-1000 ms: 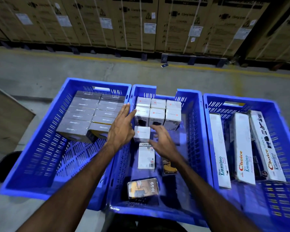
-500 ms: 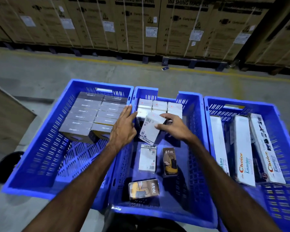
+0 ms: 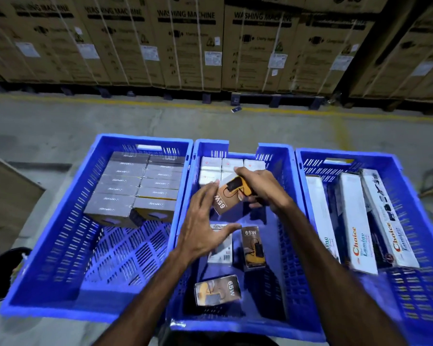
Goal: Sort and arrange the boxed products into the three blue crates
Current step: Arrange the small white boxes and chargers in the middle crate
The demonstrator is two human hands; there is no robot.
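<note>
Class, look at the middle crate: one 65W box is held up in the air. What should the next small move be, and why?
Probably set the held 65W box, gripped by the right hand, down in the middle crate beside the white boxes. Two more 65W boxes lie loose nearer the person, so a tidy row seems intended. The left hand hovers open.

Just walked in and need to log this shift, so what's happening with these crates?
A person is sorting boxed products into three blue crates. The right hand grips a brown 65W box above the middle crate, while the left hand hovers open beside it. Two more 65W boxes lie loose on that crate's floor, with white boxes lined up at its far end. The left crate holds neat rows of grey boxes; the right crate holds long white boxes.
</note>
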